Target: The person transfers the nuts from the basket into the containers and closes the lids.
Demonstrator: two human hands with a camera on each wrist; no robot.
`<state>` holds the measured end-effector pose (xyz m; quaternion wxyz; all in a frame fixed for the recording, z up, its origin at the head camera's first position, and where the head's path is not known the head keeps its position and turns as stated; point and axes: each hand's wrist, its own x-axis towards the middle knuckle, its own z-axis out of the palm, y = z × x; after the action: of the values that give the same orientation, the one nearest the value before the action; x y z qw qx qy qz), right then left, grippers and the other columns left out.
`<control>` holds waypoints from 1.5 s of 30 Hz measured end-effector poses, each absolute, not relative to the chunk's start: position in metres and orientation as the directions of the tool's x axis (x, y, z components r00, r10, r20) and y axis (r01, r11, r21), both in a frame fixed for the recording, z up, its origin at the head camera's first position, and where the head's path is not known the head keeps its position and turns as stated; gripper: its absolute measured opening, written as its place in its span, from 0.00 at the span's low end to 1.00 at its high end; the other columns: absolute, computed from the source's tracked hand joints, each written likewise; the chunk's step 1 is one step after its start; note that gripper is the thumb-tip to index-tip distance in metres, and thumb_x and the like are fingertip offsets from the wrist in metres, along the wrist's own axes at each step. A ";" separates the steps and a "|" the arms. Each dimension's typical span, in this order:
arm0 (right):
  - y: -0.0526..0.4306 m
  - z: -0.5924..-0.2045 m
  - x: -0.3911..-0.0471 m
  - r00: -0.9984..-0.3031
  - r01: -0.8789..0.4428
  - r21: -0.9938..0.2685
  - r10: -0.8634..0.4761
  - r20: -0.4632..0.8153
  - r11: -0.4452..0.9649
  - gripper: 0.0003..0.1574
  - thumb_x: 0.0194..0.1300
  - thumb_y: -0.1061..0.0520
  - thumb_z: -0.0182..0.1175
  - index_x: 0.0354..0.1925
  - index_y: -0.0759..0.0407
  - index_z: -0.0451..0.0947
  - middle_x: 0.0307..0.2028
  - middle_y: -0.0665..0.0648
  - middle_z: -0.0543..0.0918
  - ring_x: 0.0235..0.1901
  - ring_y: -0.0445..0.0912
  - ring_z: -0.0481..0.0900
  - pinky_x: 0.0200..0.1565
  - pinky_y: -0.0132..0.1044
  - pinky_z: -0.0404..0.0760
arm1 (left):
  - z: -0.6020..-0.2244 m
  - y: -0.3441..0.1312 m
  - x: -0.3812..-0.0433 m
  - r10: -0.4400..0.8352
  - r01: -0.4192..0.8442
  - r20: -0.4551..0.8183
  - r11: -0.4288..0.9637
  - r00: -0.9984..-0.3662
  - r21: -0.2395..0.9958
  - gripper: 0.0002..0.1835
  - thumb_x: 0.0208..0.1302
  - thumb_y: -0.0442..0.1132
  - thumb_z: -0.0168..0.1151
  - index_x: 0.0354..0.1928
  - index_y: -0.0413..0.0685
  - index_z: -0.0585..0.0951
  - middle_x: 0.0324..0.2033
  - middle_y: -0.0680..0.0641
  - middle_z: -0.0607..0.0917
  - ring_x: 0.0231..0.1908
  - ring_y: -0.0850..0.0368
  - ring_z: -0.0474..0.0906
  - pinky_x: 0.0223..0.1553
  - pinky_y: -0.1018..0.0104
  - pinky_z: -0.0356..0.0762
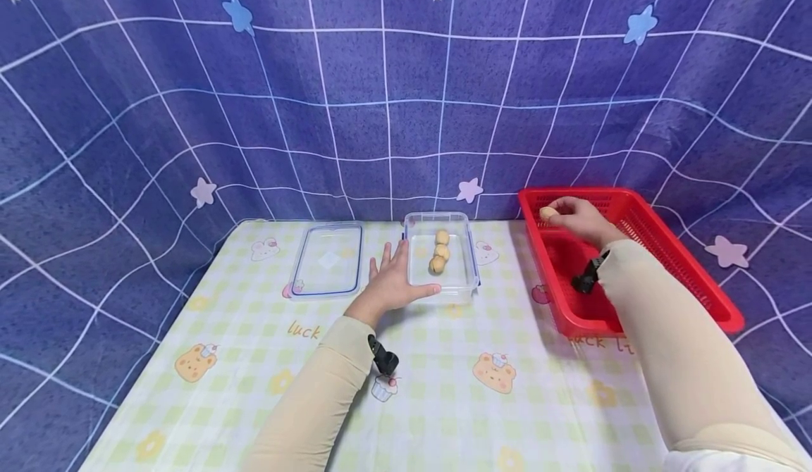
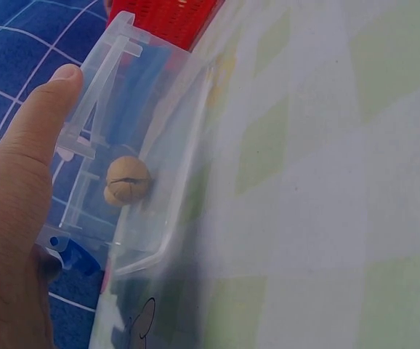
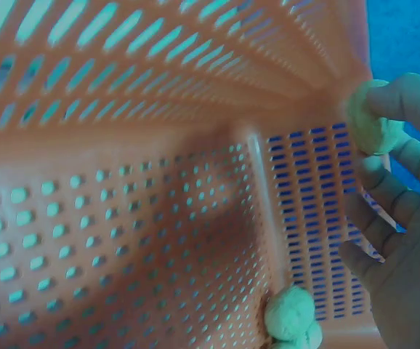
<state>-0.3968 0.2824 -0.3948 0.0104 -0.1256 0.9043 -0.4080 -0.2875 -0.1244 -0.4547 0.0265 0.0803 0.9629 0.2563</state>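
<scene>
A round tan ball (image 1: 548,213) is pinched between the thumb and forefinger of the right hand (image 1: 583,220), with the remaining fingers loosely bent beneath. The ball is held at the far left part of a red basket (image 1: 685,264), near its rim; whether the rim is touched cannot be told. More pale balls (image 3: 291,313) are seen low in the basket in the right wrist view, partly cut off by the frame edge.

The fingers of the left hand (image 1: 392,282) are spread wide and mostly straight, with nothing grasped. They are laid along the left side of a clear container (image 1: 458,268), while the thumb is placed along its near edge. Inside the container, three similar balls (image 1: 442,251) are lined up in a row from near to far, the nearest marked by a dark crack.

A clear lid (image 1: 330,259) edged in blue is laid on the desk (image 1: 431,415) to the left of the container. The desk is covered by a checked, cartoon-printed cloth and is backed by a blue curtain (image 1: 419,127) patterned with lines and stars.
</scene>
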 end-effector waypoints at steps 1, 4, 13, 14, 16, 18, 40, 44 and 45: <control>0.280 -0.393 -0.398 -0.968 -0.225 -0.745 -0.228 0.100 0.627 0.26 0.71 0.54 0.63 0.57 0.72 0.73 0.46 0.65 0.80 0.38 0.39 0.74 0.41 0.27 0.74 | -0.454 -0.124 -0.287 0.169 0.141 -0.010 0.857 -0.986 0.496 0.70 0.52 0.76 0.65 0.81 0.47 0.39 0.80 0.47 0.45 0.79 0.49 0.25 0.75 0.38 0.25; 0.273 -0.389 -0.399 -0.968 -0.241 -0.759 -0.205 0.144 0.605 0.26 0.70 0.52 0.64 0.56 0.71 0.74 0.43 0.60 0.81 0.36 0.38 0.74 0.40 0.27 0.74 | -0.453 -0.125 -0.287 0.170 0.142 -0.014 0.867 -0.985 0.478 0.70 0.51 0.78 0.64 0.81 0.46 0.39 0.81 0.47 0.45 0.78 0.49 0.26 0.75 0.38 0.26; 0.250 -0.378 -0.406 -0.958 -0.277 -0.794 -0.221 0.184 0.541 0.25 0.68 0.59 0.62 0.56 0.76 0.73 0.40 0.62 0.80 0.33 0.36 0.73 0.37 0.24 0.73 | -0.451 -0.125 -0.285 0.174 0.137 -0.035 0.867 -0.984 0.479 0.69 0.53 0.76 0.64 0.81 0.48 0.37 0.81 0.48 0.43 0.78 0.52 0.22 0.72 0.43 0.15; 0.249 -0.377 -0.406 -0.958 -0.277 -0.798 -0.223 0.183 0.535 0.24 0.68 0.60 0.62 0.56 0.76 0.73 0.40 0.62 0.79 0.32 0.36 0.73 0.37 0.25 0.74 | -0.450 -0.125 -0.285 0.175 0.137 -0.035 0.866 -0.984 0.480 0.70 0.53 0.76 0.64 0.81 0.47 0.37 0.81 0.48 0.43 0.78 0.52 0.22 0.72 0.43 0.15; 0.248 -0.375 -0.407 -0.958 -0.276 -0.802 -0.215 0.188 0.530 0.24 0.68 0.61 0.62 0.55 0.76 0.73 0.39 0.61 0.79 0.32 0.37 0.73 0.36 0.25 0.74 | -0.450 -0.125 -0.285 0.178 0.141 -0.032 0.865 -0.984 0.482 0.69 0.53 0.76 0.64 0.81 0.47 0.37 0.80 0.48 0.43 0.78 0.51 0.22 0.72 0.42 0.15; 0.246 -0.373 -0.407 -0.958 -0.280 -0.796 -0.208 0.196 0.537 0.23 0.68 0.60 0.62 0.55 0.76 0.74 0.38 0.59 0.79 0.32 0.37 0.73 0.36 0.25 0.74 | -0.450 -0.125 -0.286 0.179 0.145 -0.027 0.868 -0.983 0.476 0.69 0.53 0.76 0.64 0.81 0.46 0.38 0.80 0.48 0.43 0.78 0.51 0.22 0.72 0.42 0.16; 0.190 -0.365 -0.406 -0.937 -0.339 -0.771 -0.267 0.225 0.539 0.24 0.67 0.52 0.65 0.53 0.69 0.77 0.38 0.58 0.81 0.36 0.41 0.75 0.39 0.31 0.72 | -0.450 -0.124 -0.284 0.190 0.153 -0.032 0.869 -0.981 0.471 0.69 0.54 0.77 0.61 0.81 0.46 0.38 0.81 0.47 0.43 0.78 0.50 0.23 0.73 0.39 0.20; 0.178 -0.367 -0.406 -0.928 -0.356 -0.778 -0.293 0.229 0.517 0.24 0.67 0.54 0.65 0.53 0.70 0.77 0.39 0.60 0.82 0.37 0.41 0.75 0.42 0.31 0.73 | -0.451 -0.125 -0.286 0.190 0.162 -0.016 0.874 -0.982 0.458 0.69 0.54 0.78 0.61 0.81 0.45 0.39 0.81 0.46 0.45 0.79 0.47 0.26 0.74 0.37 0.23; 0.175 -0.367 -0.406 -0.926 -0.359 -0.779 -0.301 0.227 0.515 0.24 0.67 0.54 0.65 0.53 0.70 0.77 0.39 0.60 0.82 0.37 0.41 0.76 0.43 0.31 0.73 | -0.451 -0.125 -0.286 0.189 0.163 -0.012 0.877 -0.982 0.452 0.69 0.53 0.79 0.60 0.81 0.44 0.40 0.81 0.45 0.45 0.79 0.46 0.27 0.74 0.36 0.25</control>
<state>-0.4058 0.1754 -0.3667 -0.0316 -0.1897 0.8697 -0.4545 -0.2859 -0.1249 -0.4507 0.0279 0.0910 0.9683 0.2310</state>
